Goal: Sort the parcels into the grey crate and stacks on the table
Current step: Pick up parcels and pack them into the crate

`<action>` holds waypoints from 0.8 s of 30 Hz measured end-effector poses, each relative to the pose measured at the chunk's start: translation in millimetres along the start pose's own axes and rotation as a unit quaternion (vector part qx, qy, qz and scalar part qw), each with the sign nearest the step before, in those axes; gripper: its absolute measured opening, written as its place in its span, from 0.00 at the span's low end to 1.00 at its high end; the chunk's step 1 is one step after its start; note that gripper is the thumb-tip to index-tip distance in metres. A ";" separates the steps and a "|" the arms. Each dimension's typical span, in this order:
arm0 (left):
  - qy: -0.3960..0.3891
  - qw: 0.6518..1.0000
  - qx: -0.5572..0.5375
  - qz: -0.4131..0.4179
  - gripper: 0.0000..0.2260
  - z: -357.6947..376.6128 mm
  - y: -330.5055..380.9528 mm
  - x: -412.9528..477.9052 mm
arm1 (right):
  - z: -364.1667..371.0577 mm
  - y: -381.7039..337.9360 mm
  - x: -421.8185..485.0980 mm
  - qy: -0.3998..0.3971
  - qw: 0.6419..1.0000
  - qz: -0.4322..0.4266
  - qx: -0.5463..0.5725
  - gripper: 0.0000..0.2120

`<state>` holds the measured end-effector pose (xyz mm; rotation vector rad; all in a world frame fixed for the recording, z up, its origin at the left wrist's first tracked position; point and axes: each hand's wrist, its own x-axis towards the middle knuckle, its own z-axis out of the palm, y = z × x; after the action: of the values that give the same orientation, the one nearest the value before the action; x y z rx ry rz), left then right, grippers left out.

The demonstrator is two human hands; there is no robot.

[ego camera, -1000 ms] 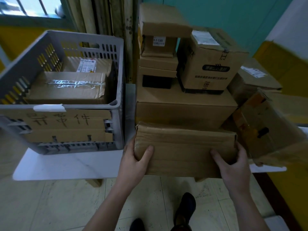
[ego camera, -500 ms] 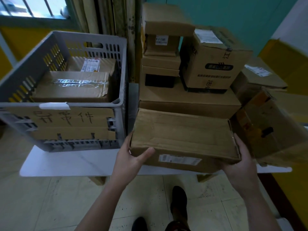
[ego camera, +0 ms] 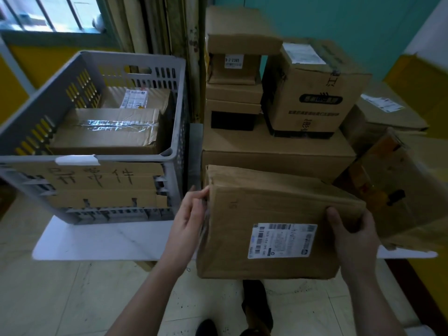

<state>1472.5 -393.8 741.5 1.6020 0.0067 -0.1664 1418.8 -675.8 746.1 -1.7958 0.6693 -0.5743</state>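
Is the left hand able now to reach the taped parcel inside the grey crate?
Probably not yet: the left hand presses one end of the labelled parcel, gripped opposite by the right hand. The grey crate is open on top, so nothing else blocks the taped parcel.

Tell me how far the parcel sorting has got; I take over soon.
Done: two parcels lie in the grey crate, and several boxes stand stacked on the table beside it. In hand: a creased parcel, shipping label up, pressed by the left hand and gripped by the right hand. Left: placing it, and perhaps the tilted box at right.
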 end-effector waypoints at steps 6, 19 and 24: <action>-0.113 0.990 0.010 0.084 0.23 -9.8 5.7 10.1 | 0.9 12.4 21.4 -0.009 0.997 0.063 0.051 0.39; -0.044 0.987 0.067 0.137 0.08 4.2 24.9 14.5 | 41.6 16.1 11.0 -0.127 0.988 0.088 -0.004 0.35; -0.002 0.985 0.078 0.157 0.08 21.1 20.4 -1.8 | 40.8 -13.6 -25.7 -0.180 0.981 0.032 0.062 0.46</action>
<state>1470.7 -415.5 761.4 1.7352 -0.2655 0.0772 1429.8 -626.9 745.2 -1.6975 0.4301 -0.2315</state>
